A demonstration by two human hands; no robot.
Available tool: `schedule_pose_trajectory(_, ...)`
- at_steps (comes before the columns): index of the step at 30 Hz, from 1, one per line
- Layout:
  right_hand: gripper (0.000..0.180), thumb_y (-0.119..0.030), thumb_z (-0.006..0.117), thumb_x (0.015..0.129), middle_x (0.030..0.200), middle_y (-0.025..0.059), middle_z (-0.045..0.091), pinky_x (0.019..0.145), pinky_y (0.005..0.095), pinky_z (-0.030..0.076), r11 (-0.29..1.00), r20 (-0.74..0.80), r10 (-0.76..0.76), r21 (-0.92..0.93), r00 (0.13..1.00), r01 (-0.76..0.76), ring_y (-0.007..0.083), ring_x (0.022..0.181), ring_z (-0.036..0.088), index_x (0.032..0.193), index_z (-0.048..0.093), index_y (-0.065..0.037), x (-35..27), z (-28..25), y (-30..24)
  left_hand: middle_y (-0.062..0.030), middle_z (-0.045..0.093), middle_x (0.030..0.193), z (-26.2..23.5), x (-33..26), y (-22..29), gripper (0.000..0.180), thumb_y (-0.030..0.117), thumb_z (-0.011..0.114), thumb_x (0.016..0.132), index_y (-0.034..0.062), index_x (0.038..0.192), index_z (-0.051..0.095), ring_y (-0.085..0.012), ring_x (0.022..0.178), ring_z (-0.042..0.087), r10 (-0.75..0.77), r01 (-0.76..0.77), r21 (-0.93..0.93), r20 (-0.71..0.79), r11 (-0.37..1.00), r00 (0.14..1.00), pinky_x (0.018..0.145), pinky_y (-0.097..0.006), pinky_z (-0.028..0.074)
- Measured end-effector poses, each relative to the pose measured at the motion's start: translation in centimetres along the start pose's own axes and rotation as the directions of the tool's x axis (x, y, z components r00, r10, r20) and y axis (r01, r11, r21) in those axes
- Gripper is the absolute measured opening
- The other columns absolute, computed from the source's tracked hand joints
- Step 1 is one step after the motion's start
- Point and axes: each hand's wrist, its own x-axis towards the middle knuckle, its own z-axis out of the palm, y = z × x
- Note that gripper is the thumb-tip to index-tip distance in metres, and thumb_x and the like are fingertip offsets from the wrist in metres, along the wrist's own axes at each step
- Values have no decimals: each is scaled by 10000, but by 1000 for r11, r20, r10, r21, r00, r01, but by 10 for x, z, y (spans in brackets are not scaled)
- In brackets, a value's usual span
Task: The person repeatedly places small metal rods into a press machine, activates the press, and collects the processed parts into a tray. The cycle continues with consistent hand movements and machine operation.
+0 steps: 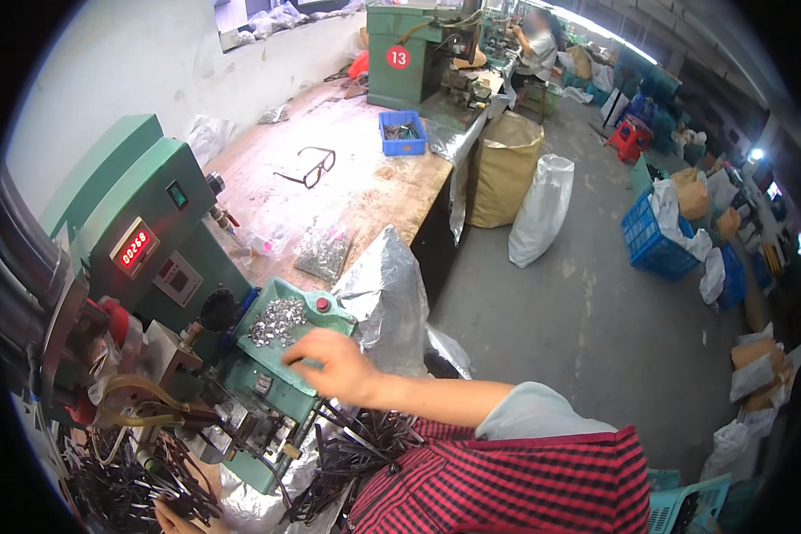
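Observation:
My right hand [331, 363] reaches left across my body to a green tray [316, 327] fixed on a green bench machine [142, 222]. The tray holds a heap of small shiny metal parts [276, 322]. My fingers curl at the tray's near edge, beside the heap; whether they pinch a part is hidden. Only a sliver of my left hand [173, 519] shows at the bottom edge, among a tangle of black spectacle arms [133, 485]. More black arms [356, 449] lie under my right forearm on silver foil.
A wooden workbench [365, 191] carries black spectacle frames [310, 166], a bag of small parts [322, 254] and a blue bin [402, 132]. Crumpled silver foil [387, 294] hangs off the bench. Sacks [543, 209], blue crates [654, 245] and a seated person [536, 49] lie beyond.

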Motion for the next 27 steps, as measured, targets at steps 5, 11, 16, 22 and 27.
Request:
schedule_pose_trajectory(5, 277, -95, 717, 807, 1005, 163, 684, 861, 446, 516, 972, 28, -40, 231, 999, 32, 370, 959, 655, 1068, 647, -35, 46, 56, -50, -1, 603, 921, 48, -2, 86, 233, 193, 593, 1068, -30, 1014, 630, -97, 820, 515, 191, -165, -134, 220, 977, 957, 755, -253, 445)
schedule_pose_trajectory(11, 419, -13, 728, 843, 1110, 109, 663, 908, 341, 540, 833, 91, 163, 521, 982, -186, 219, 994, 689, 1238, 589, -14, 32, 93, -59, 8, 588, 820, 64, -41, 57, 299, 278, 627, 1058, 29, 895, 600, -86, 724, 493, 54, -24, -311, 90, 950, 994, 638, -230, 402)
schedule_pose_trajectory(16, 471, 6, 718, 863, 1130, 76, 651, 911, 308, 530, 759, 153, 255, 580, 955, -295, 147, 994, 676, 1301, 546, -4, 31, 84, -62, -25, 661, 918, 72, -45, 95, 286, 258, 620, 1064, 0, 944, 647, -104, 824, 573, 105, -135, -331, -108, 934, 989, 761, -262, 472)
schedule_pose_trajectory(22, 553, 31, 687, 861, 1213, 97, 623, 966, 298, 501, 582, 300, 230, 720, 926, -378, 142, 1076, 647, 1373, 480, -3, 31, 93, -92, -93, 657, 1096, 35, -34, 204, 207, 127, 536, 1096, -60, 1101, 623, -170, 1008, 587, 523, -528, -207, -81, 824, 848, 973, -299, 461)
schedule_pose_trajectory(27, 689, 50, 617, 841, 1320, 109, 589, 1087, 359, 438, 681, 275, 154, 666, 949, -303, 208, 1199, 602, 1496, 418, -36, 9, 71, -103, -109, 680, 1125, 39, -34, 173, 144, 56, 536, 1083, -52, 1125, 622, -208, 1037, 610, 671, -646, -249, 24, 722, 741, 987, -343, 488)
